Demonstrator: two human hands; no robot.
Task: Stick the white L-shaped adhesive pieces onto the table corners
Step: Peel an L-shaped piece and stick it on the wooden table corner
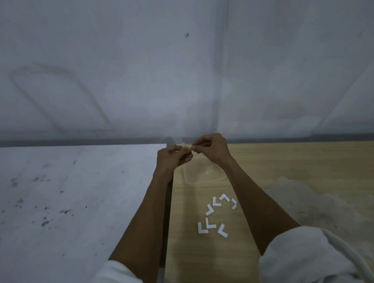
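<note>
Several white L-shaped adhesive pieces [217, 215] lie scattered on the light wooden table [303, 169], between my forearms. Both hands are raised over the table's far left corner. My left hand [173, 158] and my right hand [210, 148] meet fingertip to fingertip, pinching one small white piece [187, 148] between them. Most of that piece is hidden by my fingers, so its shape is unclear.
A clear plastic container [202, 174] sits on the table just below my hands. The table's left edge [167, 212] runs along my left forearm, with grey stained floor [54, 204] beyond it. A pale wall [177, 65] stands close behind.
</note>
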